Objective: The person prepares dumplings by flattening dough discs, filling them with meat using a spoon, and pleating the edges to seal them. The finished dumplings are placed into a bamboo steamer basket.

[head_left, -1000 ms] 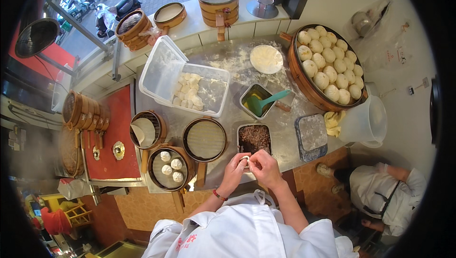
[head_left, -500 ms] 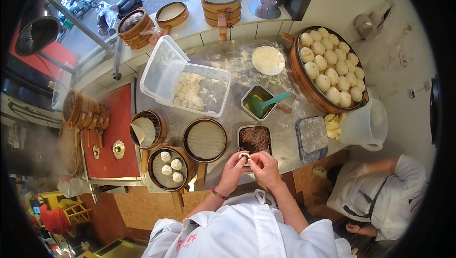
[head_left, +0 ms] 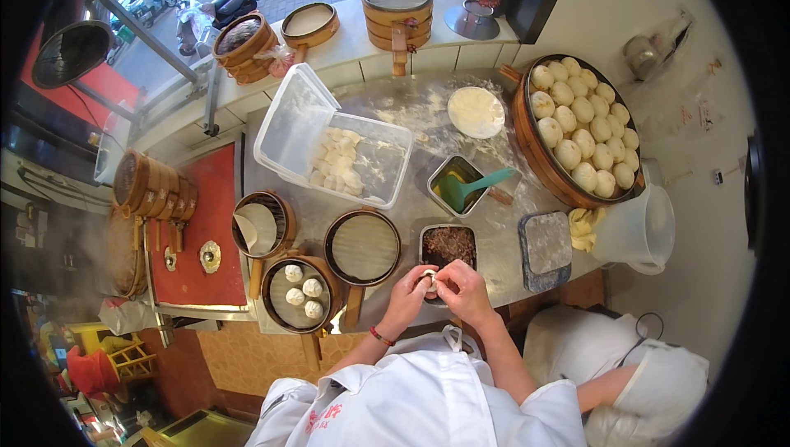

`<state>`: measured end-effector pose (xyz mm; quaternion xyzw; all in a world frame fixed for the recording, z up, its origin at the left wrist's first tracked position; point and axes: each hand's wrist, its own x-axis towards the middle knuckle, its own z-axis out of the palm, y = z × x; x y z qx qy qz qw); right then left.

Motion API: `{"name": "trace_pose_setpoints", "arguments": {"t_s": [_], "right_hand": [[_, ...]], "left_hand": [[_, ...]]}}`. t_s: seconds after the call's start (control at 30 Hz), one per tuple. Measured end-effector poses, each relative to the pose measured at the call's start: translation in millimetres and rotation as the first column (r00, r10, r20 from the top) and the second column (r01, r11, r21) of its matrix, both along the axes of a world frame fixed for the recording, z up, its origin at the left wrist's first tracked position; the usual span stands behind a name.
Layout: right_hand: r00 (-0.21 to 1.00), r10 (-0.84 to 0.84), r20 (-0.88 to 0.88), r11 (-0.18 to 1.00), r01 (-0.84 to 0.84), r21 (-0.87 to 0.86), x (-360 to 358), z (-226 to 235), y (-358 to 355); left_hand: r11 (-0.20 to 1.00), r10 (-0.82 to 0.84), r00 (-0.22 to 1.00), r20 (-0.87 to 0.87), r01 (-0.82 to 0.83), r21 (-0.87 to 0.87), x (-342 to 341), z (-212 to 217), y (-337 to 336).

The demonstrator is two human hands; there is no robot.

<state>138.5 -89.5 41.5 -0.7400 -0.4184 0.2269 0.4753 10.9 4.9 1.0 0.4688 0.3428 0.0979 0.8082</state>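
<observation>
My left hand (head_left: 403,300) cups a small stuffed bun (head_left: 429,279), its white dough gathered around a dark filling. At the bun's edge, the fingers of my right hand (head_left: 465,292) pinch the dough. Just beyond them sits a metal tray of dark, crumbly filling (head_left: 448,243). To the left, several small shaped buns (head_left: 312,287) rest in a round bamboo steamer (head_left: 284,310). Next to it stands a lined bamboo steamer (head_left: 362,247) with nothing on its liner. Farther off, a clear plastic box (head_left: 390,165) holds flat dough pieces (head_left: 336,163).
Behind the filling are a metal container (head_left: 439,193) with a green scoop (head_left: 462,190) and a white bowl (head_left: 476,109). A big steamer (head_left: 527,130) full of buns fills the far right. A co-worker in white (head_left: 621,369) bends at my right. Steamers stack (head_left: 152,188) at left.
My fingers have closed the dough further around the filling, so less filling shows. The co-worker has moved nearer to my right side. The whole view has shifted slightly.
</observation>
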Motion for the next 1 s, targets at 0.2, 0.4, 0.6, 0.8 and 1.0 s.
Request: {"name": "trace_pose_setpoints", "arguments": {"t_s": [0.2,0.4,0.6,0.8,1.0], "right_hand": [[0.998,0.036,0.052,0.999,-0.034,-0.028,8.8,1.5,9.1],[0.984,-0.090,-0.154,0.994,0.080,-0.074,6.6,3.4,23.9],[0.995,-0.029,0.094,1.000,0.030,-0.005,10.3,-1.7,31.8],[0.995,-0.097,0.020,0.995,0.098,-0.036,15.8,20.5,41.7],[0.986,-0.005,0.167,1.000,0.005,0.005,22.5,-6.9,27.8]], "left_hand": [[0.999,-0.050,0.999,-0.008,0.050,0.012,1.3,8.0,19.3],[0.922,0.131,0.985,0.112,-0.080,-0.378,4.2,5.6,23.8],[0.963,0.111,0.992,0.060,-0.093,-0.254,13.5,6.8,29.3],[0.989,0.028,0.998,0.059,-0.019,-0.144,21.6,6.2,41.5],[0.990,-0.038,0.999,0.016,0.040,-0.133,26.3,8.9,45.4]]}}
